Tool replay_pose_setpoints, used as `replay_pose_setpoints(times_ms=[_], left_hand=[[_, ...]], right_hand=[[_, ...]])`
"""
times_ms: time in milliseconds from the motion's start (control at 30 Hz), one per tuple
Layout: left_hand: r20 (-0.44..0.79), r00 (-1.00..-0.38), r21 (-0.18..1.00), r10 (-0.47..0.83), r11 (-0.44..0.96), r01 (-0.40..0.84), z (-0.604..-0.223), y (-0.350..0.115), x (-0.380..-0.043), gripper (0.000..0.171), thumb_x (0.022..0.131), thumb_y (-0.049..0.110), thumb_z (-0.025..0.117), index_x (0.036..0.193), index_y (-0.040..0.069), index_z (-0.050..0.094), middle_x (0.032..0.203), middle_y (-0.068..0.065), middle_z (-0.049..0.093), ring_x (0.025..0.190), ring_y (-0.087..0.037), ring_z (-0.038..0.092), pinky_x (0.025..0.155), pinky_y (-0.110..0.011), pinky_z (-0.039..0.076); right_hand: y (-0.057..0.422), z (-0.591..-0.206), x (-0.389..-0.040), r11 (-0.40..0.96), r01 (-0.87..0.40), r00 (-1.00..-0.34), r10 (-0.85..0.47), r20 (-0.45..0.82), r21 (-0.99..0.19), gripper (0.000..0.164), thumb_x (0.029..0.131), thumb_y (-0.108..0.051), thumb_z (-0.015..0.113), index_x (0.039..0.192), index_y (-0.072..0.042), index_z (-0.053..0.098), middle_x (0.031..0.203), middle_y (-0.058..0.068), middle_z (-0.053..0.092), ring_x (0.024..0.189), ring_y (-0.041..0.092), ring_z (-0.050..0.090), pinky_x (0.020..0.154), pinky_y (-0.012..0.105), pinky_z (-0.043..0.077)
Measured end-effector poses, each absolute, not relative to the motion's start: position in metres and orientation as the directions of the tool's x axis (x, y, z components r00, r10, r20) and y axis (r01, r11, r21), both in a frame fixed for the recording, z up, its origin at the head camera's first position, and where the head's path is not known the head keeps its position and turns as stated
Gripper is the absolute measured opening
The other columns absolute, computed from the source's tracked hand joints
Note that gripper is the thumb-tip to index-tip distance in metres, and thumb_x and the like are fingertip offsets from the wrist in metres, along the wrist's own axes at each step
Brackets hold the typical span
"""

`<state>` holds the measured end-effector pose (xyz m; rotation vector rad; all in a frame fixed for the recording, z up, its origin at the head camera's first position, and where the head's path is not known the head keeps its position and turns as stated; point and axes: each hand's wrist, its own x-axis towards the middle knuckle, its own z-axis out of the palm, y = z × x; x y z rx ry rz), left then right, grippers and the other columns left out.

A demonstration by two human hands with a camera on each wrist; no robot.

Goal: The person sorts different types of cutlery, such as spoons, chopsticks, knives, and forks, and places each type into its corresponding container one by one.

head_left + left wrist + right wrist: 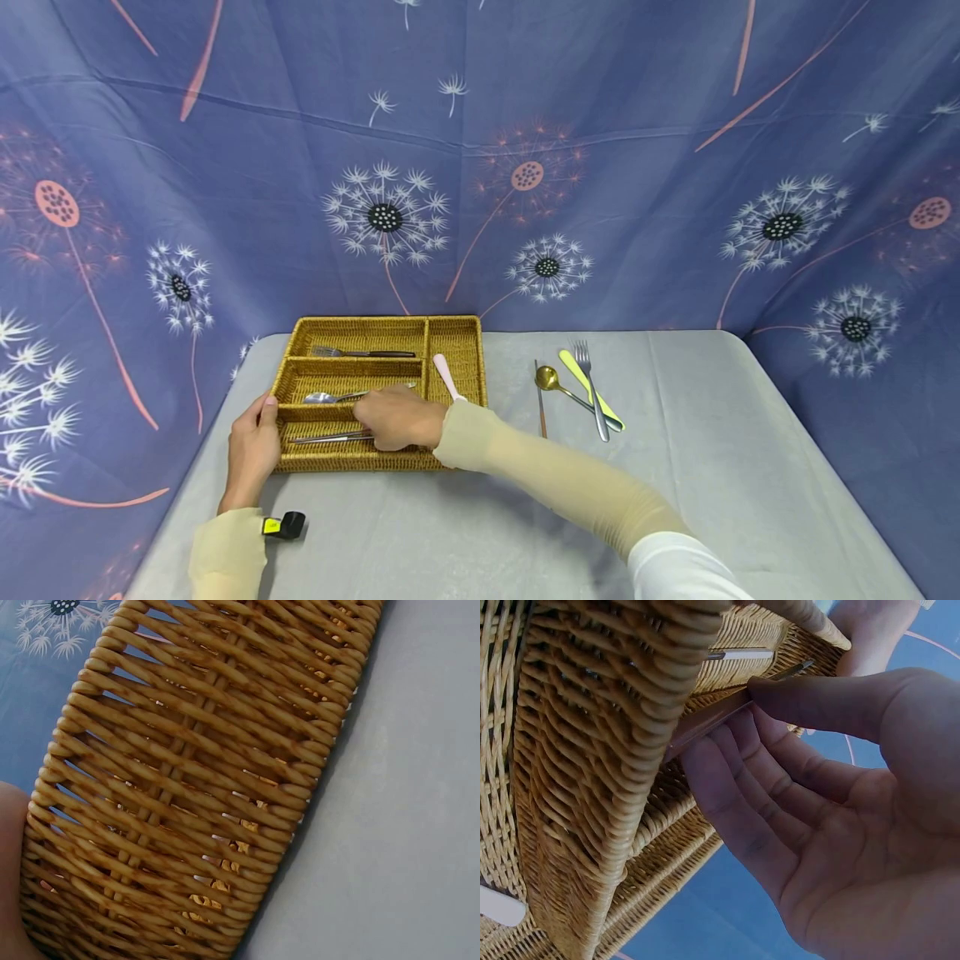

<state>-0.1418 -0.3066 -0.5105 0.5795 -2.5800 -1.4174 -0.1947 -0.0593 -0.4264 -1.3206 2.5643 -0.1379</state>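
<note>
A woven cutlery tray (454,320) with compartments stands at the left of the table. My left hand (253,442) grips its left wall near the front corner, thumb at the rim. Reaching into the front part, my right hand (802,780) pinches a slim brown-handled piece of cutlery (712,720) between thumb and fingers; I cannot tell its kind. Its metal tip points toward the tray's left end. In the middle compartment lies a spoon (320,398), its handle partly behind the right hand. The back compartment holds a dark-handled fork (360,353). A pink handle (446,373) leans in the right compartment.
Right of the tray, a gold spoon (547,378), a silver fork (592,392) and a yellow-green-handled utensil (572,367) lie crossed. A thin brown-handled utensil (541,408) lies beside them. Patterned blue cloth (645,167) hangs behind the grey table (720,467).
</note>
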Motion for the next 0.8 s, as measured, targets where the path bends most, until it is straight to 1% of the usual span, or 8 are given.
replay_pose_setpoints(times_ms=[200, 400, 533, 600, 667, 767, 800], left_hand=[[-0.052, -0.914, 0.835, -0.402, 0.484, -0.261, -0.511, -0.307, -0.142, 0.064, 0.118, 0.046, 0.027, 0.168, 0.006, 0.036, 0.169, -0.027, 0.033, 0.156, -0.053, 0.026, 0.127, -0.067, 0.023], [-0.062, -0.913, 0.837, -0.403, 0.477, -0.267, -0.510, -0.306, -0.143, 0.065, 0.118, 0.047, 0.027, 0.168, 0.006, 0.036, 0.169, -0.027, 0.033, 0.156, -0.053, 0.026, 0.127, -0.067, 0.023], [-0.064, -0.912, 0.837, -0.406, 0.475, -0.270, -0.509, -0.306, -0.143, 0.065, 0.118, 0.047, 0.027, 0.167, 0.005, 0.036, 0.169, -0.027, 0.033, 0.156, -0.054, 0.026, 0.127, -0.067, 0.023], [-0.066, -0.911, 0.838, -0.406, 0.473, -0.272, -0.508, -0.306, -0.143, 0.066, 0.117, 0.047, 0.027, 0.168, 0.005, 0.035, 0.170, -0.028, 0.032, 0.156, -0.054, 0.025, 0.127, -0.067, 0.022], [-0.068, -0.911, 0.839, -0.407, 0.471, -0.274, -0.508, -0.305, -0.143, 0.066, 0.117, 0.048, 0.026, 0.168, 0.006, 0.035, 0.170, -0.027, 0.032, 0.157, -0.053, 0.025, 0.127, -0.067, 0.022], [-0.067, -0.911, 0.836, -0.407, 0.475, -0.274, -0.508, -0.305, -0.143, 0.066, 0.117, 0.047, 0.027, 0.168, 0.006, 0.035, 0.170, -0.027, 0.032, 0.157, -0.053, 0.025, 0.127, -0.067, 0.023], [-0.064, -0.912, 0.835, -0.406, 0.479, -0.272, -0.508, -0.305, -0.142, 0.066, 0.118, 0.047, 0.027, 0.168, 0.005, 0.035, 0.170, -0.027, 0.032, 0.156, -0.053, 0.026, 0.127, -0.068, 0.023]], right_hand=[[-0.059, -0.431, -0.195, 0.579, -0.786, -0.556, -0.815, -0.163, -0.214, 0.051, 0.098, 0.005, 0.067, 0.065, -0.020, 0.037, 0.057, -0.007, 0.026, 0.054, 0.008, 0.024, 0.048, 0.021, 0.026], [-0.054, -0.436, -0.197, 0.570, -0.784, -0.555, -0.821, -0.133, -0.245, 0.043, 0.097, 0.007, 0.063, 0.069, -0.019, 0.044, 0.062, -0.006, 0.038, 0.057, 0.008, 0.033, 0.050, 0.021, 0.031], [-0.048, -0.434, -0.197, 0.550, -0.785, -0.546, -0.832, -0.102, -0.287, 0.035, 0.098, 0.005, 0.063, 0.073, -0.016, 0.050, 0.067, -0.005, 0.041, 0.059, 0.009, 0.033, 0.052, 0.022, 0.030], [-0.043, -0.432, -0.196, 0.537, -0.783, -0.542, -0.836, -0.079, -0.313, 0.029, 0.099, 0.001, 0.065, 0.078, -0.016, 0.055, 0.071, -0.007, 0.045, 0.061, 0.007, 0.036, 0.052, 0.020, 0.031], [-0.037, -0.429, -0.194, 0.522, -0.784, -0.539, -0.841, -0.049, -0.336, 0.022, 0.101, -0.003, 0.067, 0.083, -0.013, 0.060, 0.076, -0.005, 0.050, 0.063, 0.007, 0.038, 0.053, 0.020, 0.031], [-0.026, -0.426, -0.189, 0.500, -0.796, -0.536, -0.844, 0.015, -0.343, 0.005, 0.102, -0.011, 0.070, 0.098, -0.012, 0.069, 0.091, -0.005, 0.062, 0.068, 0.004, 0.047, 0.056, 0.018, 0.037], [-0.022, -0.424, -0.187, 0.495, -0.799, -0.537, -0.843, 0.033, -0.341, 0.003, 0.103, -0.012, 0.070, 0.102, -0.010, 0.071, 0.095, -0.003, 0.065, 0.069, 0.004, 0.049, 0.057, 0.017, 0.039]])
